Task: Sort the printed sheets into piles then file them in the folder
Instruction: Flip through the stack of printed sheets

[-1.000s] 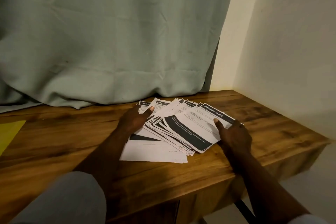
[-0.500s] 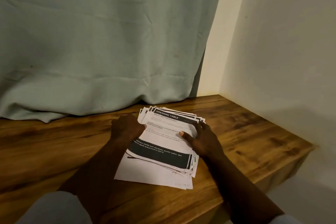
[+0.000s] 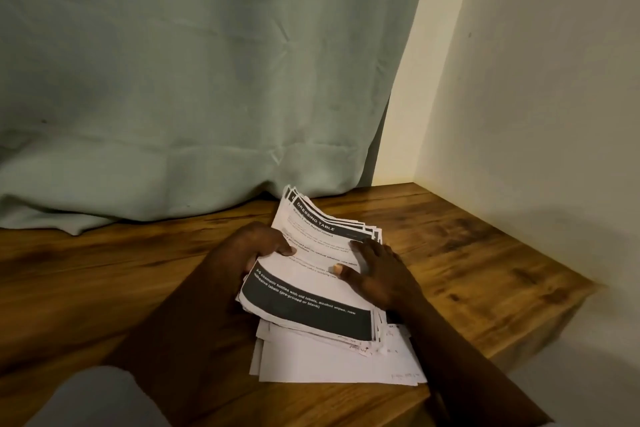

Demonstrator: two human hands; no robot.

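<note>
Stack of printed sheets (image 3: pixel 322 319): lies on the wooden table (image 3: pixel 467 253), toward its right corner, edges roughly gathered, and far end lifted in a slight curl. Top sheet (image 3: pixel 313 265): headed "DRESSING TABLE", with a dark band of white print across its near end. Plain white sheets jut out below toward the near table edge.

Left hand (image 3: pixel 256 250): grips the stack's left edge, thumb on top, fingers curled round the side.

Right hand (image 3: pixel 377 274): lies flat on the stack's right side, fingers straight and spread.

Pale green curtain (image 3: pixel 194 80): hangs behind, its hem bunched on the table.

Cream wall (image 3: pixel 540 97): to the right.

Grey sleeve (image 3: pixel 93 399): lower left.
</note>
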